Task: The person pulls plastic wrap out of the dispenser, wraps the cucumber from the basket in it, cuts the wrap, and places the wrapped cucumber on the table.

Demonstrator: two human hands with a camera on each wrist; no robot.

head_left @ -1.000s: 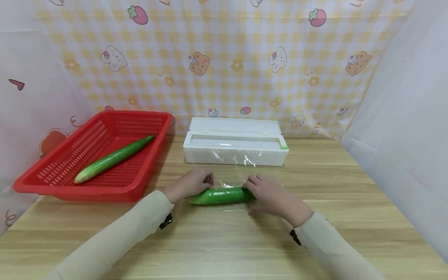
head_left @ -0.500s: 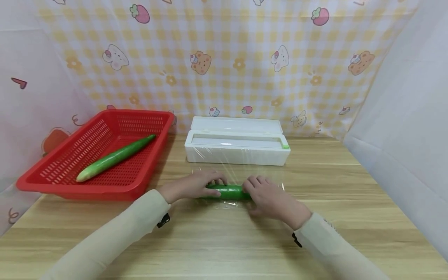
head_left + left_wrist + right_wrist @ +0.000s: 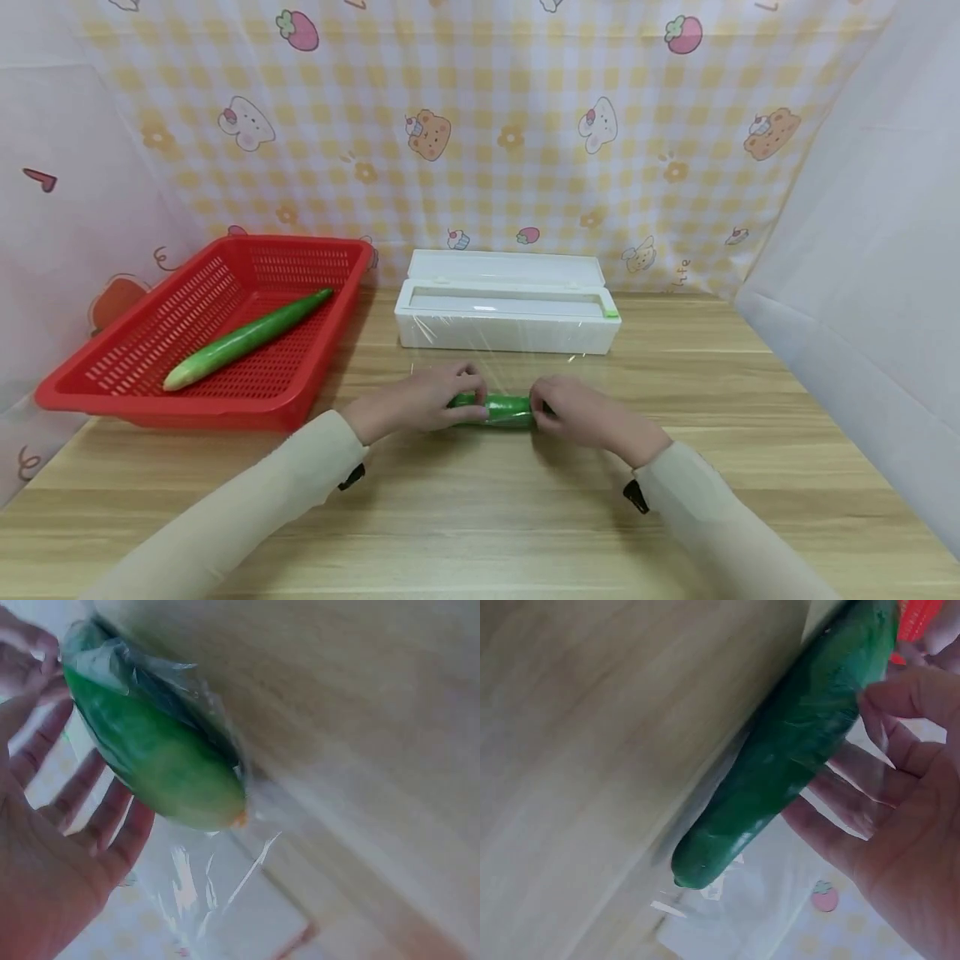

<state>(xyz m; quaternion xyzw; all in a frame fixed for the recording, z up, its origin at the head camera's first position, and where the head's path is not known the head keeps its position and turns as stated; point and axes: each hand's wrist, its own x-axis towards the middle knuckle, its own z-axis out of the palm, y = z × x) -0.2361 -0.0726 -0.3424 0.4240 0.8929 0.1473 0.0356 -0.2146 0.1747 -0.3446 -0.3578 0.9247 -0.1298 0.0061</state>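
Observation:
A green cucumber (image 3: 508, 408) lies crosswise on the table under clear plastic wrap (image 3: 202, 892), which clings to its skin in both wrist views. My left hand (image 3: 435, 396) grips its left part, the thumb on the near side and the fingers bent over the far side. On the right part, my right hand (image 3: 581, 410) holds the wrapped cucumber; in the right wrist view its thumb and index finger meet at the film on the cucumber (image 3: 780, 750) and the other fingers lie behind. The film stretches back to a white wrap dispenser box (image 3: 510, 333) with its lid up.
At the left stands a red plastic basket (image 3: 330, 354) with a second cucumber (image 3: 243, 339) lying in it. A checked cloth (image 3: 517, 192) hangs behind the wooden table (image 3: 480, 533). A green slider (image 3: 611, 314) sits at the box's right end.
The left hand has shifted right and over the cucumber. The cucumber has rolled slightly away, and the wrap now covers it. The right hand's fingers have drawn in toward the thumb.

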